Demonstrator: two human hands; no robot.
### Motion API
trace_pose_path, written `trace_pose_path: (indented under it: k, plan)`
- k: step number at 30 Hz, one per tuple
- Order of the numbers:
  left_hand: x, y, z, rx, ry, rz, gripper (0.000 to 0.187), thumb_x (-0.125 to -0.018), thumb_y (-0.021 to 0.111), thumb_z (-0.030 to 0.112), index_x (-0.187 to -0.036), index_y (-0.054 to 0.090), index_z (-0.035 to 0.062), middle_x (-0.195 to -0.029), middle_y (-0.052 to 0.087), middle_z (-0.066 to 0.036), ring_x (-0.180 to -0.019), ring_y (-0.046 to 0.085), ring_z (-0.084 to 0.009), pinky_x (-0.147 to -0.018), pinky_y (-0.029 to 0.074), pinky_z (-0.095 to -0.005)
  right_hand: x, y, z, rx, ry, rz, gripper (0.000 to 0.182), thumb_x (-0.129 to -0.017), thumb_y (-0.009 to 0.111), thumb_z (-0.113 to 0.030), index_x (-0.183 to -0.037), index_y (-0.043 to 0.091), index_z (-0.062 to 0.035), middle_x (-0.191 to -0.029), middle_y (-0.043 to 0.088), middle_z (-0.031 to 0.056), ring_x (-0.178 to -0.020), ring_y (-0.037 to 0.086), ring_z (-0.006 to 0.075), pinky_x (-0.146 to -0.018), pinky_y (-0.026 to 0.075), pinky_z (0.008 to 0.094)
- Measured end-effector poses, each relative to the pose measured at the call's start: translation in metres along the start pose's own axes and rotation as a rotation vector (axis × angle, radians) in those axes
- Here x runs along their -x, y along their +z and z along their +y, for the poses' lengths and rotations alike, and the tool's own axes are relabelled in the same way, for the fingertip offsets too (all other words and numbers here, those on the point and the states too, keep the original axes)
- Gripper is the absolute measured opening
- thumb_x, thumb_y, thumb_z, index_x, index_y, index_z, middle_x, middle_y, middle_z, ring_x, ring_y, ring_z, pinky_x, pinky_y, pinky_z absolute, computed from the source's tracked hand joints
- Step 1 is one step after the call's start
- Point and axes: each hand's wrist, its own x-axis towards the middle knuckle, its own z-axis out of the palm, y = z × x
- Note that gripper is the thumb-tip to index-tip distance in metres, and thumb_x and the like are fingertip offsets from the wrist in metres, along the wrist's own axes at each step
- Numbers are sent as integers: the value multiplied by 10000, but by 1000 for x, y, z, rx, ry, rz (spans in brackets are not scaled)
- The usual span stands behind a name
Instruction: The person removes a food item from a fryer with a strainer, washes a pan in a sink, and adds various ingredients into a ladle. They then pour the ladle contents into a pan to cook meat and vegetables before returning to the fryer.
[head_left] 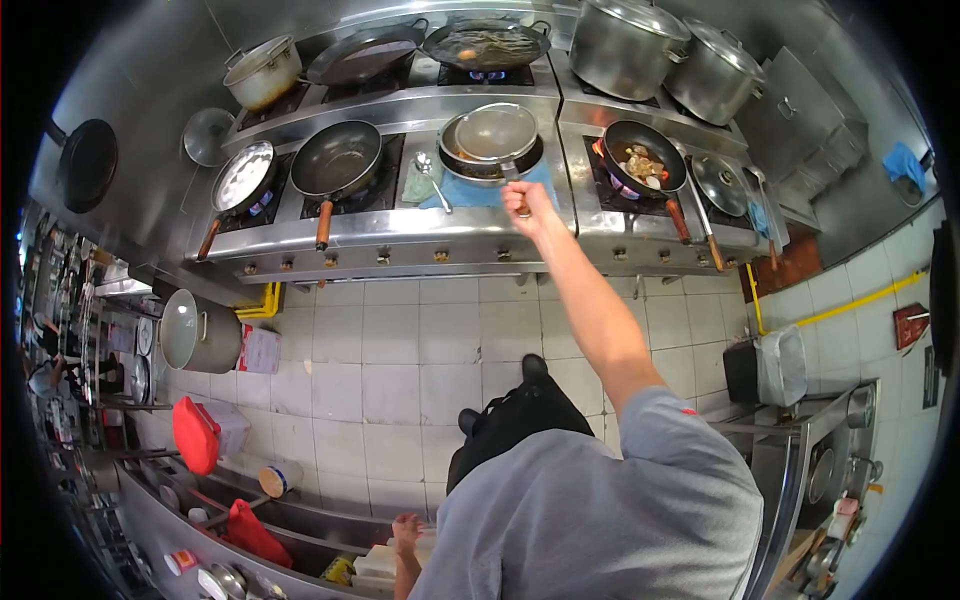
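Note:
My right hand (527, 205) is closed around the handle of a round mesh strainer (497, 132), arm stretched out over the stove. The strainer lies over a metal bowl (486, 180) whose contents are mostly hidden. Under the bowl is a blue cloth (543, 181). A metal spoon (434, 183) rests just left of it, partly on a greenish cloth (415, 185). Down by my side, my left hand (407, 529) hangs near white containers (380, 566) on the counter behind me. Its fingers look loosely apart, with nothing visible in them.
A frying pan with food (641, 160) sits over a lit burner at right. Two more pans, a dark one (337, 160) and a pale-filled one (245, 175), stand left. Large steel pots (627, 50) occupy the back. A big pot (200, 335) stands at the left.

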Motion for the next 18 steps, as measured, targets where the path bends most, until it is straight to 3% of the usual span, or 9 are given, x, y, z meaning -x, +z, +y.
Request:
trace_pose_path:
  k: [4, 6, 8, 10, 11, 12, 15, 17, 18]
  plan:
    - [-16, 12, 9, 19, 45, -30, 208, -877, 630, 146, -1043, 590, 28, -807, 636, -71, -697, 653, -165, -466, 493, -297, 1, 28, 21, 82, -68, 226, 203, -916, 497, -170, -856, 529, 22, -745, 615, 117, -586, 620, 216, -508, 534, 265]
    - [-8, 29, 29, -53, 43, -27, 210, -877, 622, 143, -1049, 586, 29, -808, 636, -69, -691, 651, -164, -468, 496, -293, 11, 37, 29, 104, -62, 219, 419, -915, 529, -282, -1048, 517, 115, -864, 645, 189, -678, 655, 302, -631, 592, 340]
    - [-4, 52, 52, -106, 57, -22, 207, -877, 610, 137, -1049, 585, 26, -810, 636, -69, -681, 646, -161, -475, 500, -296, -2, 4, 25, 48, 171, 6, 582, -915, 539, -366, -1256, 408, 88, -1003, 618, 218, -850, 646, 341, -749, 588, 454]
    - [-8, 77, 63, -135, 81, -15, 199, -876, 594, 128, -1043, 586, 21, -815, 636, -69, -666, 636, -158, -485, 506, -305, 32, 16, 27, 148, 89, 126, 486, -938, 511, -418, -1241, 392, -57, -1129, 549, 224, -993, 600, 369, -889, 504, 607]
    - [-7, 92, 74, -126, 91, -33, 190, -878, 588, 127, -1033, 591, 18, -810, 636, -65, -659, 627, -153, -494, 504, -305, 40, 2, 25, 167, 108, 77, 538, -932, 527, -444, -1298, 363, -84, -1198, 507, 215, -1073, 559, 352, -938, 465, 627]
    - [-8, 110, 86, -115, 100, -53, 182, -879, 582, 125, -1023, 596, 15, -806, 635, -61, -652, 618, -149, -503, 501, -304, 50, -14, 21, 163, 150, -34, 589, -925, 555, -434, -1342, 332, -84, -1210, 493, 208, -1106, 544, 342, -944, 468, 611]
    - [-34, 173, 120, -196, 268, -122, 157, -891, 563, 130, -981, 614, 12, -777, 628, -38, -628, 586, -128, -528, 481, -291, 89, -42, 11, 243, 209, 12, 624, -911, 595, -429, -1366, 332, -92, -1228, 496, 191, -1128, 535, 328, -933, 473, 577]
    - [-25, 236, 188, -189, 291, -195, 193, -908, 592, 181, -1012, 619, 21, -811, 636, -39, -691, 600, -125, -565, 483, -271, 119, -73, 1, 445, 224, -9, 647, -900, 621, -433, -1380, 329, -112, -1247, 480, 168, -1135, 524, 311, -907, 477, 554]
    - [-4, 273, 234, -77, 266, -210, 253, -919, 610, 226, -1084, 606, 34, -901, 643, -46, -791, 624, -144, -639, 510, -286, 143, -87, -12, 558, 274, -60, 582, -907, 630, -397, -1346, 380, -108, -1189, 522, 130, -1072, 558, 269, -858, 497, 484]
